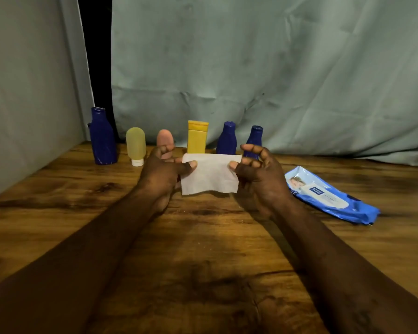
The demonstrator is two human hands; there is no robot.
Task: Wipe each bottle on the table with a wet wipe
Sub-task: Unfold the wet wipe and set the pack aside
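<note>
At mid-frame my left grip (163, 172) and right grip (261, 174) each pinched a side of the wet wipe (210, 175), spread above the table (203, 249) before the bottles (197, 141), where, I judged, a careless reach could topple close-standing neighbours.

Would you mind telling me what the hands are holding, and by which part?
One white wet wipe, spread between them: the left hand pinches its upper left edge, the right hand its upper right edge.
</note>
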